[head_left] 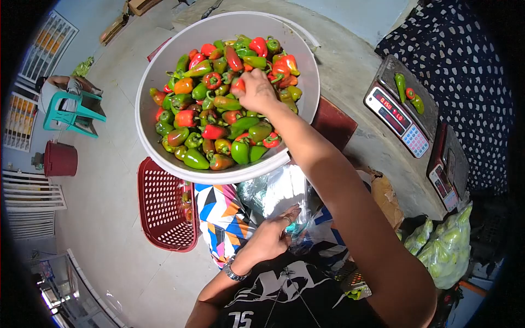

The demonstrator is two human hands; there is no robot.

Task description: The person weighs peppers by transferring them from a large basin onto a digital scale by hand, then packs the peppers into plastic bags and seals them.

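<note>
"Starting left?"

"Basket (157, 202), eight o'clock; then, at eleven, a tub (219, 177) of peppers (214, 131)."

"Next?"

"Right hand (257, 92), twelve o'clock, fingers closed on a red pepper (237, 87) in the tub; left hand (269, 238), six o'clock, half-curled against a bag (279, 191), grip unclear."

"Far right?"

"Scale (395, 117), two o'clock."

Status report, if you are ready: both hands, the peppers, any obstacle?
Right hand in white tub, at a red pepper, grip unclear. Left hand on clear plastic bag. Peppers piled in tub; nothing visibly blocks reach.
</note>
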